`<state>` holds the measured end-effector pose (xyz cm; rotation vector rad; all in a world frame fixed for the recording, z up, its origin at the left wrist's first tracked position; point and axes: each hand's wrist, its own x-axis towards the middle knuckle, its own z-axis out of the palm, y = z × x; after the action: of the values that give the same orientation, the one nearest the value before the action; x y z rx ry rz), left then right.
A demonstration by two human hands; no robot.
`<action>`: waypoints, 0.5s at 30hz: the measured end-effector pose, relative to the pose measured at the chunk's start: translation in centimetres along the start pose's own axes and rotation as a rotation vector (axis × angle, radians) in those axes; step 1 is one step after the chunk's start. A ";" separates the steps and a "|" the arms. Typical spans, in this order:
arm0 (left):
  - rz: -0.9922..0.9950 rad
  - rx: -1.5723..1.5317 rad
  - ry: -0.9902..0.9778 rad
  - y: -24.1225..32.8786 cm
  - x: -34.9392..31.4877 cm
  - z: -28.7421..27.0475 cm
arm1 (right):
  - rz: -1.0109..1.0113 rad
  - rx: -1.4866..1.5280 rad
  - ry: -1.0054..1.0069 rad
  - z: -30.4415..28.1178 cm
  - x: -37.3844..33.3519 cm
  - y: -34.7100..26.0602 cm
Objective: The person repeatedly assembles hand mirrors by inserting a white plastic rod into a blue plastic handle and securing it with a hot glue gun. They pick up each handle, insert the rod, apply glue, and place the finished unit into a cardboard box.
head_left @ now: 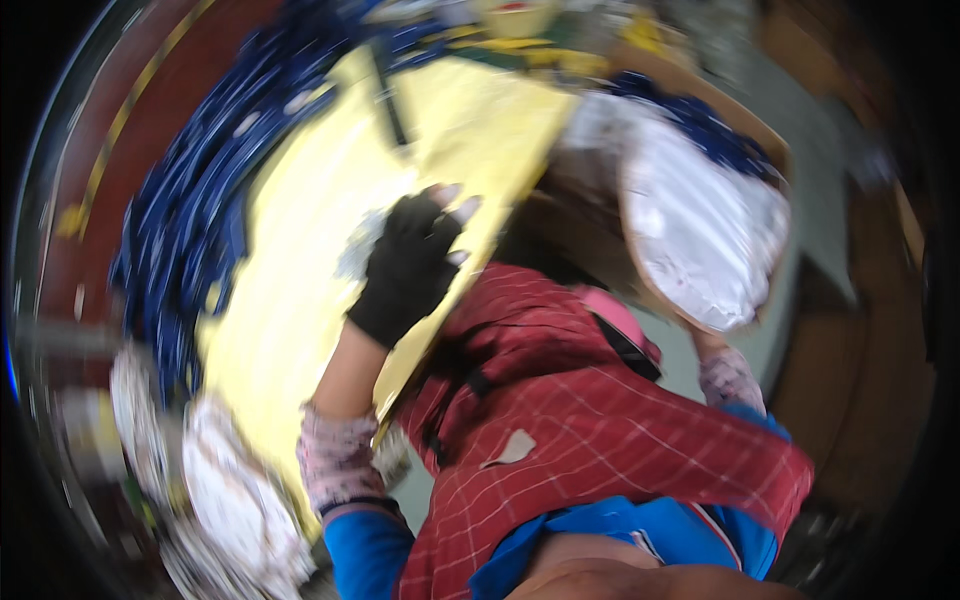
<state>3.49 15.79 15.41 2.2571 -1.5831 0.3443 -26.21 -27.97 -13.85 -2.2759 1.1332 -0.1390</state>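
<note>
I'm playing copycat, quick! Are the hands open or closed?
Left hand: open, over the yellow tabletop.
Right hand: mostly hidden by the white piece; can't tell.

the one view looks from a camera on the left side of the person's head, and it points down. it sees very wide, so straight lines bend near the round, dark rim. the blue shirt and red apron are very close, low in the view. the left hand and the yellow table top are a bit farther off. the red floor is far, at the upper left.
</note>
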 end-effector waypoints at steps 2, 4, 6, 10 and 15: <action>-0.171 0.013 0.002 -2.6 -3.6 -1.3 | 0.061 -0.202 0.081 -1.2 4.6 4.9; -0.400 -0.015 -0.002 -5.8 -7.4 -2.8 | 0.129 -0.312 0.100 -1.5 8.2 8.5; -0.621 -0.005 -0.034 -9.5 -11.1 -4.1 | 0.189 -0.351 0.110 -1.7 10.2 11.2; -0.836 0.221 0.231 -17.3 -17.2 -5.7 | 0.288 -0.243 0.155 -0.7 9.2 14.9; -1.168 0.323 0.033 -27.3 -18.0 -8.4 | 0.590 0.768 0.408 0.1 6.3 11.3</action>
<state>23.08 43.11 11.70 2.9217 -0.0017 0.2910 -30.00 -37.93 -21.13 -1.2142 1.5647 -0.6889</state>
